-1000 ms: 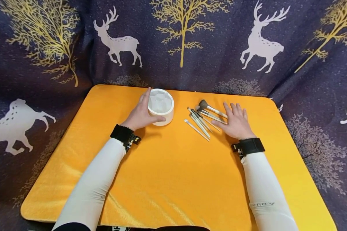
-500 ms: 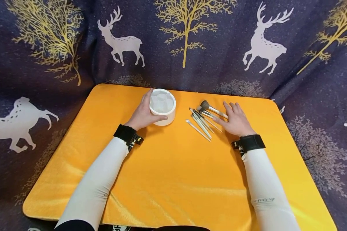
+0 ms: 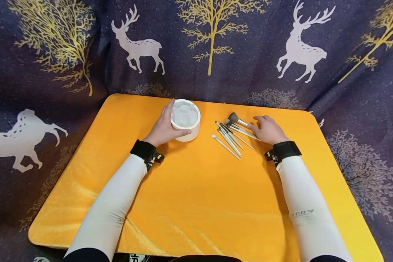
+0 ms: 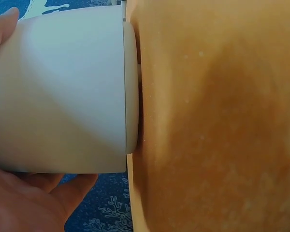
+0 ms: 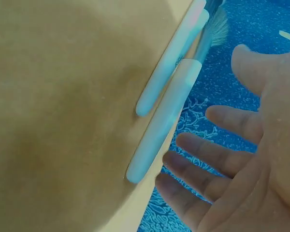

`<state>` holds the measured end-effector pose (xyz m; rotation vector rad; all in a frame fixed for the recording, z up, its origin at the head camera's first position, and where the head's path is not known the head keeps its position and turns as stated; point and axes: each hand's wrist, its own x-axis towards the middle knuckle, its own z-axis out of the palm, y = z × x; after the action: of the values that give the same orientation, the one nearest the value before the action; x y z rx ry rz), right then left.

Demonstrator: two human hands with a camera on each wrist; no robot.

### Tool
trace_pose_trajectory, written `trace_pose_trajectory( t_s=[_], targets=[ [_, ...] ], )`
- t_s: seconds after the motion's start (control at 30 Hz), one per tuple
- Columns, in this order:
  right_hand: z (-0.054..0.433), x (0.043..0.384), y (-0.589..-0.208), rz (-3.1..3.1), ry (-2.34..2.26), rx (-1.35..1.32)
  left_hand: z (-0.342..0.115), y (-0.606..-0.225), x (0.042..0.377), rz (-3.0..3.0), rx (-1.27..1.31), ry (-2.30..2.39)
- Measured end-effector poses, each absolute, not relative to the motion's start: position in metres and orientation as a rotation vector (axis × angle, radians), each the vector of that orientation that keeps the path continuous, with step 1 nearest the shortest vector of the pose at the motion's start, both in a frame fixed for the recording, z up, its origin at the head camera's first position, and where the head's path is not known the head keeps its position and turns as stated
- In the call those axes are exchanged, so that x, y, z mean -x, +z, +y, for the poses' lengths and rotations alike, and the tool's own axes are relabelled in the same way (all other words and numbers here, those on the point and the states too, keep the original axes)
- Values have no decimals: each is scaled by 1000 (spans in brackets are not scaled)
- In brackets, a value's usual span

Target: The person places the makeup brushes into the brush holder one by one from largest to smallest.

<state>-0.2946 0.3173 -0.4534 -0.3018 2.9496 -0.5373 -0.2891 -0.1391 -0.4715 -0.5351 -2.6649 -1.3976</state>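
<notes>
My left hand (image 3: pixel 162 128) grips a white round brush organizer (image 3: pixel 194 133) by its side, thumb along the near wall and fingers round the far side. Clear dividers split its open top into compartments. In the left wrist view its smooth white wall (image 4: pixel 63 92) fills the space between thumb and fingers. My right hand (image 3: pixel 270 130) hovers beside a pile of makeup brushes, nearest a large fluffy brush (image 3: pixel 234 117). The right wrist view has its fingers (image 5: pixel 208 154) loosely bent and apart, with the pale handle (image 5: pixel 162 128) of a brush just in front of them.
Several slimmer brushes (image 3: pixel 230 137) lie fanned on the orange cloth-covered table (image 3: pixel 199 189), one small brush (image 3: pixel 226 146) apart at the near left. A dark curtain (image 3: pixel 177 80) printed with deer and trees hangs right behind the table's far edge.
My right hand's spread fingers have drawn in and bent beside the large brush. The left hand keeps its grip on the organizer. The whole head view has shifted slightly.
</notes>
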Motion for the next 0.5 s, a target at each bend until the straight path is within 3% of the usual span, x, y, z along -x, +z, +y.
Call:
trace_pose_trajectory(
  t_s=[0.5],
  targets=[
    [306, 311, -459, 2978, -426, 405, -140, -472, 289, -2671, 545, -1384]
  ],
)
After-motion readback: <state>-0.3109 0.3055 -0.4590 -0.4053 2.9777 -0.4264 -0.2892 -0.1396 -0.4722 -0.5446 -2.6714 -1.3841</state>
